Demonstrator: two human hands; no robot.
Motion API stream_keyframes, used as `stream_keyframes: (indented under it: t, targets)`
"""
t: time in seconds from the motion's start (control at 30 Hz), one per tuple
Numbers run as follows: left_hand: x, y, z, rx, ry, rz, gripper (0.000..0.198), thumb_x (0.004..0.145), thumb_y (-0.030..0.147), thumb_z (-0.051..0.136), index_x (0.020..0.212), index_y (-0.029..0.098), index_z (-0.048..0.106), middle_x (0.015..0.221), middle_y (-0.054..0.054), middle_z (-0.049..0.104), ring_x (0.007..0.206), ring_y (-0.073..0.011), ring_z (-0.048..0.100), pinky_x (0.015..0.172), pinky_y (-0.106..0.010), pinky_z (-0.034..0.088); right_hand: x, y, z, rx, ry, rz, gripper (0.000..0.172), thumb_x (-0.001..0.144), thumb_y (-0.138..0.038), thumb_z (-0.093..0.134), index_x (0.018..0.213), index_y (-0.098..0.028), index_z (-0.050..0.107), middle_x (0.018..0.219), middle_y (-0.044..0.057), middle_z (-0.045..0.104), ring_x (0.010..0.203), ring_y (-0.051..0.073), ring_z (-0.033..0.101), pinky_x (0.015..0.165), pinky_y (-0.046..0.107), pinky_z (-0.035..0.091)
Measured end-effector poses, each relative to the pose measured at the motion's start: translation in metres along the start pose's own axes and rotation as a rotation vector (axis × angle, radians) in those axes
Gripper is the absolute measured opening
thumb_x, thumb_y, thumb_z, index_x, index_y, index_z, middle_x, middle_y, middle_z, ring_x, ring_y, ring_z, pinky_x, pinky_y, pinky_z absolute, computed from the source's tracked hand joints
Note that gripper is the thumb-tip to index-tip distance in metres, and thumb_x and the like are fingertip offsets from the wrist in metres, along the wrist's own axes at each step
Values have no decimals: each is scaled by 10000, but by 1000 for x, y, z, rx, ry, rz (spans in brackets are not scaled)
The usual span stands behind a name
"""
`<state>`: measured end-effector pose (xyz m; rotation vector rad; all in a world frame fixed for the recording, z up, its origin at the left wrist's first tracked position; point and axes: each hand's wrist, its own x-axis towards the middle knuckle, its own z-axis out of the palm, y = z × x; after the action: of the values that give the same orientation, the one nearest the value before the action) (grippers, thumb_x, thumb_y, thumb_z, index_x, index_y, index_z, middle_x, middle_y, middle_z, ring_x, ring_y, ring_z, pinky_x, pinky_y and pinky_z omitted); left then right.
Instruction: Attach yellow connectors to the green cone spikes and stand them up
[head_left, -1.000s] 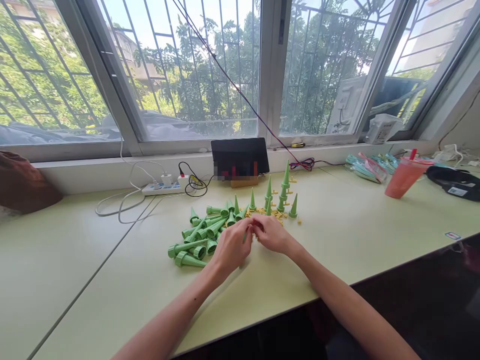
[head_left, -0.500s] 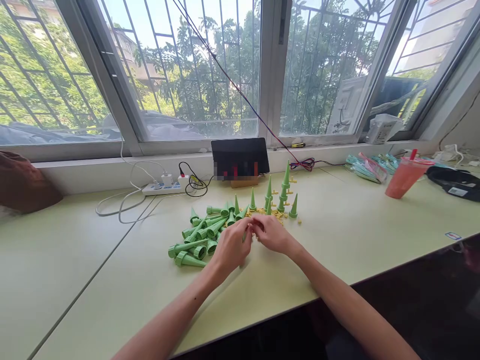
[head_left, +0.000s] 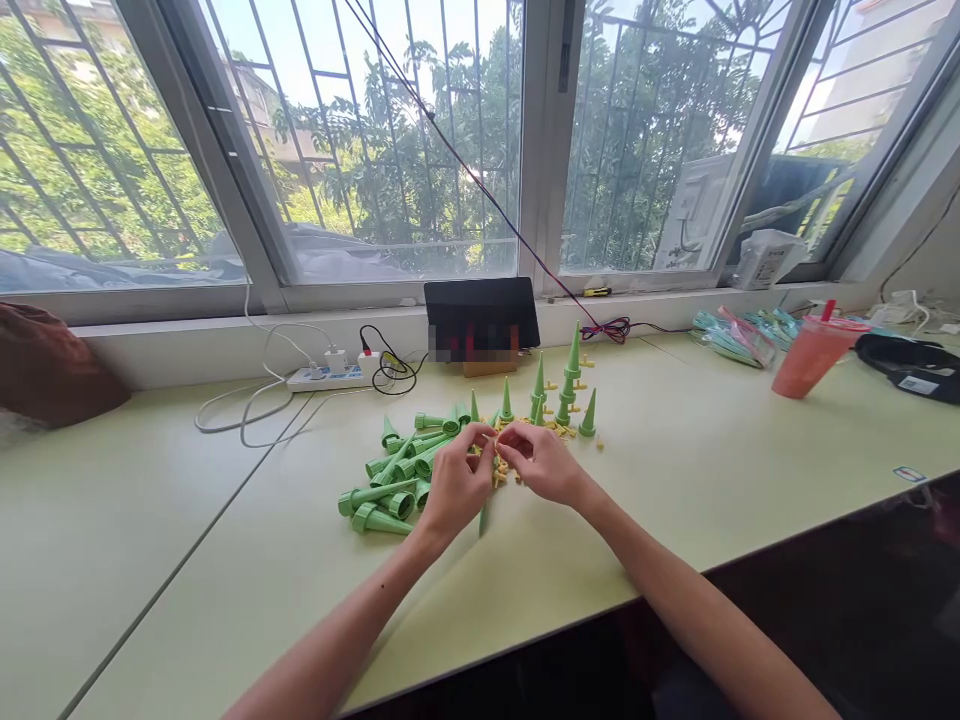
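My left hand [head_left: 463,480] is closed round a green plastic watering spike [head_left: 482,518]; its pointed end shows below the palm, and the rest is hidden. Fingertip to fingertip with it, my right hand [head_left: 541,464] pinches a piece too small to make out. A heap of green spikes [head_left: 381,520] lies to the left of my hands. Behind and under the fingers are scattered small yellow valve pieces [head_left: 501,475]. Several spikes stand upright beyond, among them a stacked column of spikes [head_left: 568,385] with yellow valves sticking out at the side.
A dark tablet [head_left: 481,318] leans on a brown stand at the back. A power strip [head_left: 330,378] with cables lies at left. On the right are a red drink cup [head_left: 814,357], plastic bags [head_left: 731,337] and a black cap-like item [head_left: 911,367]. The table's front edge runs below my forearms.
Both hands have tilted slightly and their fingertips have drawn a little apart. More yellow pieces and the spike's pointed end now show beneath them.
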<state>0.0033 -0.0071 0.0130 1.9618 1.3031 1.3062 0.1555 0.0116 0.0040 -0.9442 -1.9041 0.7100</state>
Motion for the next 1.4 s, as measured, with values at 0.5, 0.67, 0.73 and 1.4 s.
stream_keyframes:
  t: [0.5, 0.67, 0.73, 1.4]
  targets:
    - [1, -1, -1, 48, 31, -14, 182, 879, 332, 484, 936, 185, 576, 747, 22, 611, 405, -49, 456, 425, -190, 320, 0, -6, -2, -11, 152, 16, 162, 896, -317, 507, 828, -186, 574, 734, 16, 620, 643, 136, 558, 590, 244, 437]
    - [4, -7, -5, 219, 73, 37, 175, 887, 308, 465, 933, 190, 586, 742, 25, 614, 420, -58, 424, 487, -213, 347, 0, -8, -5, -29, 281, 23, 191, 903, -347, 491, 824, -190, 567, 715, 13, 605, 605, 137, 540, 572, 248, 434]
    - [5, -9, -7, 321, 66, 62, 179, 882, 298, 468, 911, 190, 608, 697, 18, 606, 486, -89, 482, 536, -223, 371, 1, -9, -5, -43, 302, 16, 194, 904, -349, 489, 823, -191, 566, 718, 14, 610, 603, 138, 542, 576, 250, 436]
    - [6, -14, -10, 717, -177, 3, 211, 834, 363, 566, 927, 210, 676, 658, -31, 637, 642, -198, 608, 554, -256, 354, 1, -9, -5, -60, 289, 10, 197, 905, -348, 486, 818, -192, 569, 726, 22, 627, 610, 141, 552, 576, 248, 440]
